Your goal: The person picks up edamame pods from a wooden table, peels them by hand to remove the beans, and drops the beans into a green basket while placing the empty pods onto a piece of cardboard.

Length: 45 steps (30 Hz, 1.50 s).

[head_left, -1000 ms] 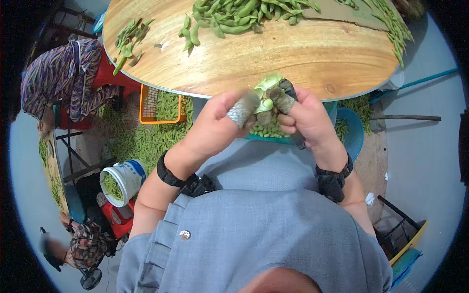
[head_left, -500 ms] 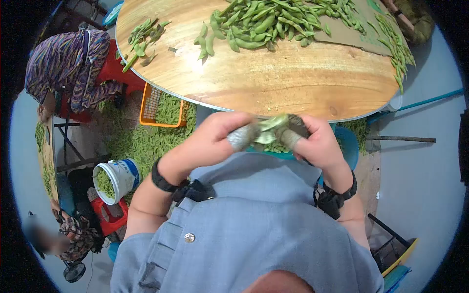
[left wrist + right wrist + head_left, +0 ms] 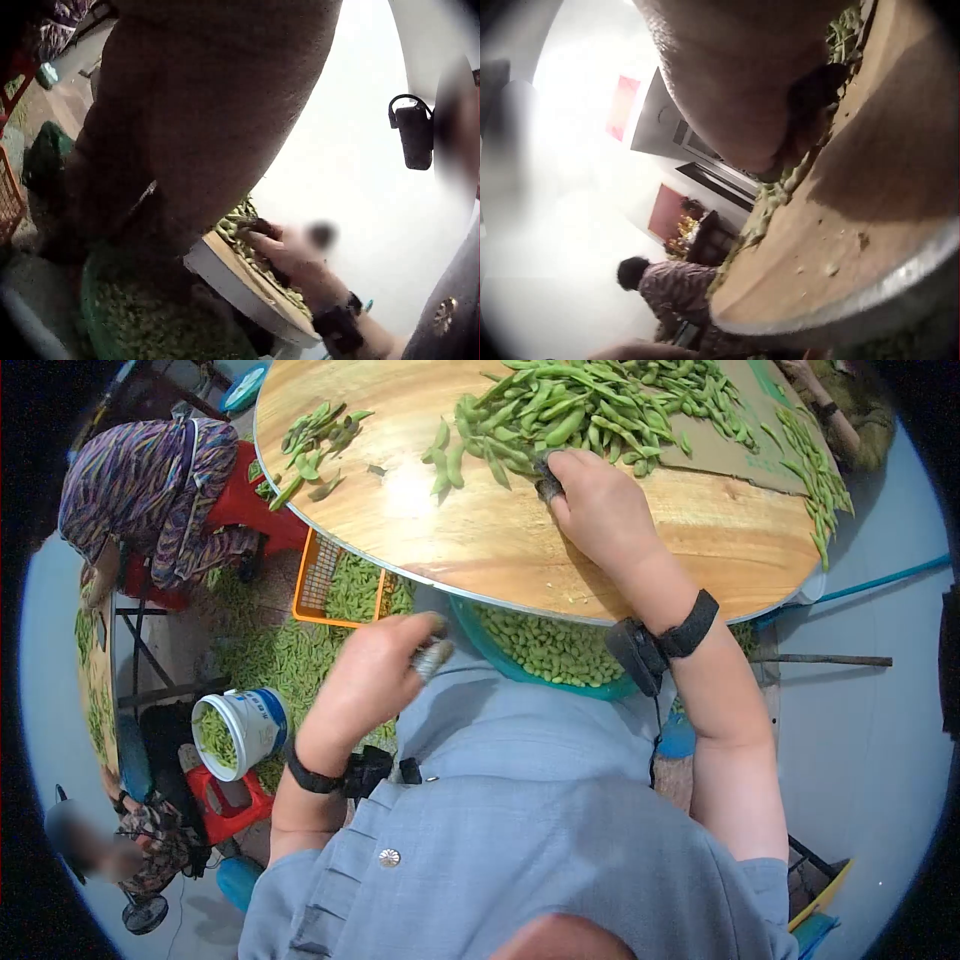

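Observation:
My right hand (image 3: 603, 507) reaches over the wooden table to the near edge of a heap of green soybean pods (image 3: 560, 420). Its dark-covered fingertips are right at the pods, and in the left wrist view its fingers stretch toward them. My left hand (image 3: 372, 672) hangs above my lap, short of the table's edge, its fingers loosely bent. Silvery tape wraps its thumb, and nothing shows in its grasp. Between the two arms, a green basin (image 3: 487, 655) of shelled beans (image 3: 550, 645) sits under the table edge.
The round table (image 3: 480, 550) overhangs my lap. A smaller pod cluster (image 3: 315, 445) lies at its left. Beside me are an orange crate (image 3: 312, 580), a white bucket (image 3: 262, 722) and pods strewn over the floor (image 3: 290, 660). Other people sit on the left and at the far right.
Both hands were together over the basin at an opened pod. They have parted: the right has gone forward to the pod heap, the left back to the left. The pod has left their fingers.

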Tool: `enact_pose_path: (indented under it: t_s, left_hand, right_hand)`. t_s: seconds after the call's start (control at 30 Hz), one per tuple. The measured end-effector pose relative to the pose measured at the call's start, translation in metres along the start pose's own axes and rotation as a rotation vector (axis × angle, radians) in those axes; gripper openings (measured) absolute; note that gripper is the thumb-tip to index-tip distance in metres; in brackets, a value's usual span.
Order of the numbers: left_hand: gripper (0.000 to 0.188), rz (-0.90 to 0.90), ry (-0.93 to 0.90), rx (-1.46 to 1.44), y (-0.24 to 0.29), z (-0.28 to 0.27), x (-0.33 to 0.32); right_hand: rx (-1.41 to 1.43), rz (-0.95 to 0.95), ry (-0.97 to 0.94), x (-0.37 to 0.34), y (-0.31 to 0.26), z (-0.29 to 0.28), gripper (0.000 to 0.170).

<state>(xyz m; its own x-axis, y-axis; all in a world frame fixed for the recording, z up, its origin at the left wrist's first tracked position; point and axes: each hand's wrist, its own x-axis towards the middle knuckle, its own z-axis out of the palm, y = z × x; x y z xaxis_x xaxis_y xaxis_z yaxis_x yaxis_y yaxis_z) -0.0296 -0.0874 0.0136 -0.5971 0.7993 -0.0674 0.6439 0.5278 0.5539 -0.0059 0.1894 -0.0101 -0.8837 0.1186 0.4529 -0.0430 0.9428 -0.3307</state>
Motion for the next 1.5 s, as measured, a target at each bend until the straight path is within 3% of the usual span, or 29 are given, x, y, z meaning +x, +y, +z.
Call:
enact_pose_path:
  t_s: [0.07, 0.1, 0.13, 0.23, 0.27, 0.33, 0.37, 0.43, 0.57, 0.63, 0.8, 0.97, 1.2, 1.3, 1.37, 1.5]
  left_hand:
    - [0.017, 0.100, -0.086, -0.127, 0.011, 0.004, 0.009]
    - [0.017, 0.139, -0.114, -0.146, 0.010, 0.010, 0.013]
    - [0.017, 0.139, -0.112, -0.148, 0.013, 0.011, 0.017]
    - [0.018, 0.190, -0.097, -0.203, 0.022, 0.013, 0.034]
    - [0.019, 0.199, 0.013, -0.267, 0.024, 0.014, 0.041]
    - [0.020, 0.198, 0.134, -0.340, 0.031, 0.019, 0.054]
    - [0.020, 0.077, 0.107, -0.588, 0.036, 0.021, 0.061]
    - [0.020, -0.065, 0.029, -0.971, 0.041, 0.028, 0.073]
    - [0.019, -0.042, -0.037, -1.100, 0.047, 0.035, 0.075]
    - [0.021, -0.050, -0.055, -0.953, 0.051, 0.033, 0.071]
    - [0.022, -0.111, 0.016, -1.060, 0.049, 0.035, 0.072]
    - [0.020, -0.109, -0.195, -1.191, 0.055, 0.036, 0.064]
    - [0.020, -0.051, -0.294, -1.010, 0.057, 0.034, 0.065]
    - [0.018, -0.022, -0.206, -0.848, 0.059, 0.036, 0.063]
    - [0.017, 0.408, 0.142, -0.189, 0.053, 0.044, 0.064]
    - [0.019, 0.400, 0.200, -0.089, 0.055, 0.048, 0.058]
  right_hand:
    - [-0.040, 0.005, 0.012, 0.004, -0.001, 0.002, 0.013]
    - [-0.097, 0.068, -0.071, 0.004, -0.002, -0.001, 0.015]
    - [-0.154, 0.133, -0.152, 0.003, -0.002, -0.003, 0.017]
    - [-0.142, 0.097, -0.139, -0.003, 0.000, -0.012, 0.020]
    - [-0.145, 0.099, -0.137, -0.008, -0.004, -0.020, 0.020]
    - [0.250, 0.293, -0.124, -0.021, -0.020, -0.041, 0.025]
    - [0.248, 0.288, -0.132, -0.031, -0.026, -0.042, 0.025]
    - [0.728, 0.376, -0.119, -0.051, -0.038, -0.042, 0.027]
    - [0.702, 0.326, -0.175, -0.072, -0.043, -0.050, 0.024]
    - [0.819, 0.561, -0.372, -0.078, -0.042, -0.059, 0.025]
    - [0.858, 0.656, -0.287, -0.086, -0.044, -0.079, 0.037]
    - [1.088, 0.641, -0.307, -0.090, -0.047, -0.081, 0.049]
    - [1.203, 0.628, -0.378, -0.092, -0.039, -0.080, 0.045]
    - [1.261, 0.651, -0.383, -0.092, -0.040, -0.079, 0.045]
    - [1.284, 0.655, -0.360, -0.091, -0.039, -0.078, 0.045]
    - [1.433, 0.791, -0.468, -0.093, -0.038, -0.072, 0.047]
